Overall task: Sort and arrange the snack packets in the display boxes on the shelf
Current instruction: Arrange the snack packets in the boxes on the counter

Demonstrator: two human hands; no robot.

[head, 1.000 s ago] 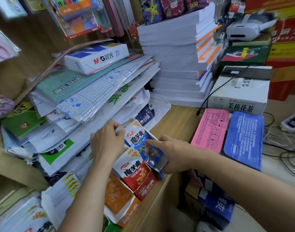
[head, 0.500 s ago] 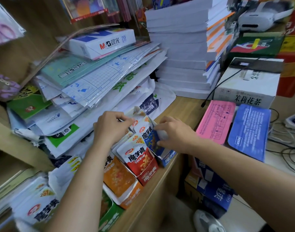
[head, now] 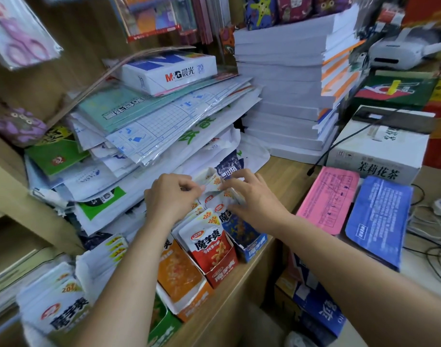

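**Step in hand: seating packets in the blue display box**

1. Position. The blue snack packets (head: 239, 227) stand upright in the blue display box (head: 254, 245). This is the far-right box of the row along the near edge of the wooden shelf (head: 284, 176). The red display box (head: 220, 272) touches it on the near-left side. The orange display box (head: 191, 300) follows, and then a green display box (head: 164, 329), which is partly hidden by the left forearm.

2. Hand state. The left hand (head: 170, 196) is curled, and the white top edges of the packets are pinched between its thumb and fingers. The right hand (head: 255, 200) is curled over the same top edges from the right. The packet tops are gathered between the two hands.

3. Recommended method.
   - The tops are to be squared together before any downward pressure is applied, so that no packet rides up above its neighbours.
   - Pressure is best applied straight down with both hands, because a one-sided push is likely to tilt the light card box toward the shelf edge.
   - Printed faces are to be turned toward the near side, matching the red packet (head: 209, 244).

4. Caution. The pile of plastic-sleeved stationery (head: 151, 126) overhangs just beyond the packets. Contact with it is to be avoided, as the sleeves look likely to slide.

5. Remaining work, as judged: a loose stack of packets (head: 56, 311) lies at the near left and is not yet boxed.
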